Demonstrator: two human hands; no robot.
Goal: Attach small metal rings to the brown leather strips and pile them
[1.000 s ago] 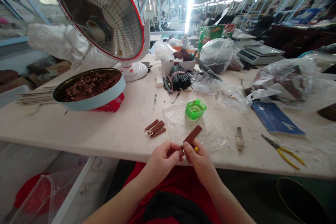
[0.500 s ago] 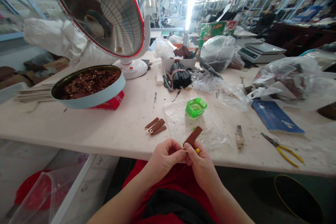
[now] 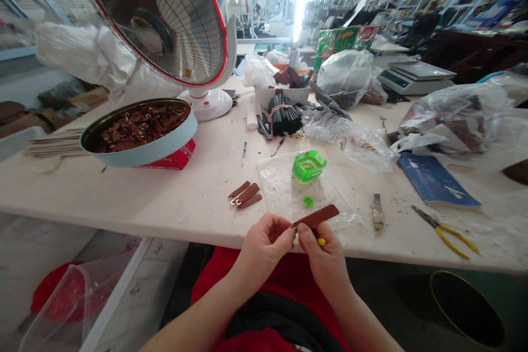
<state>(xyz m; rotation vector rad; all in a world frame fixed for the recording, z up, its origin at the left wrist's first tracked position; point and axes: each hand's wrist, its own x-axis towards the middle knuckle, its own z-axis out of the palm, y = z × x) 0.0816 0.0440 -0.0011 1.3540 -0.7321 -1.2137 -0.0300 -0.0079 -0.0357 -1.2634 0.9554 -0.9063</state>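
Both hands meet at the table's front edge. My right hand (image 3: 324,245) pinches a brown strip (image 3: 317,216) between thumb and fingers, and a small yellow tip pokes out beside them. At the strip's left end, my left hand (image 3: 270,239) has its thumb and fingertips closed on it. Whatever small part lies between the fingertips is hidden. To the left, several brown strips (image 3: 247,194) with metal hooks lie on the table. Beyond my hands, a green container (image 3: 309,166) and a small green cap (image 3: 307,202) rest on a clear plastic sheet (image 3: 280,176).
A round tin (image 3: 144,158) of brown pieces stands at the left on a red box, beside a fan (image 3: 208,103). Yellow-handled pliers (image 3: 445,232), a blue book (image 3: 438,180) and plastic bags are at the right. Bundled black strips (image 3: 284,115) lie further back.
The brown strip has turned from pointing steeply up to lying flatter, toward the right. My right hand has shifted slightly right, and the green cap now shows fully.
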